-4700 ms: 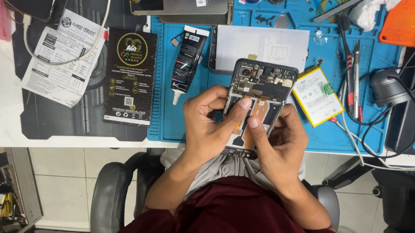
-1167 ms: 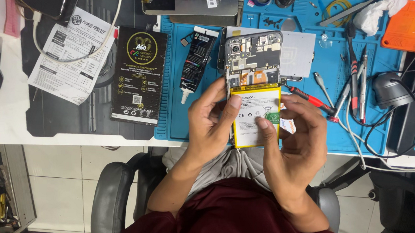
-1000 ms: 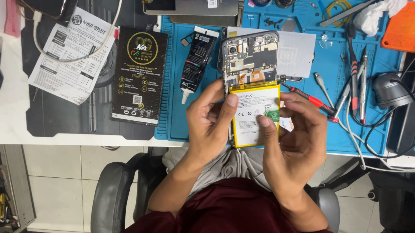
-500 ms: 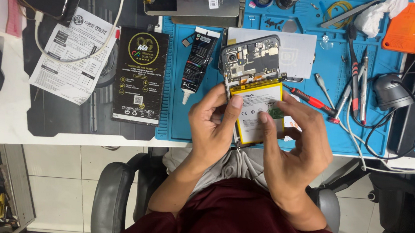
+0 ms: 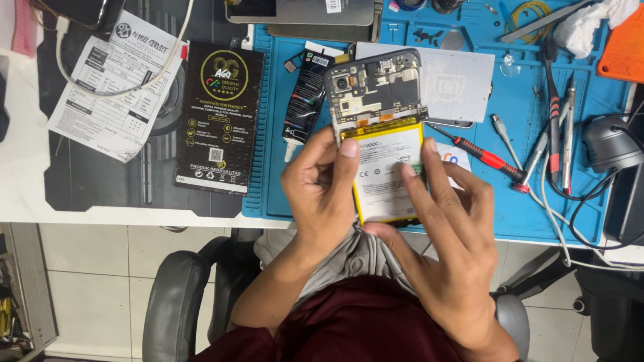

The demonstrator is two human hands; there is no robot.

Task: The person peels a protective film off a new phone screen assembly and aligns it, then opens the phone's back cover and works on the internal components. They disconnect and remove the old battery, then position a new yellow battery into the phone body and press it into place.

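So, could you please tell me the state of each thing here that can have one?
Phone: back cover off, circuit board exposed, held up over the blue mat.
Battery: seated in the phone's frame, label side up.
Left hand: gripping the phone's left edge, thumb on the battery.
Right hand: fingertips pressing on the battery.
Red-handled screwdriver: lying on the mat.
Black box: closed, lying flat.
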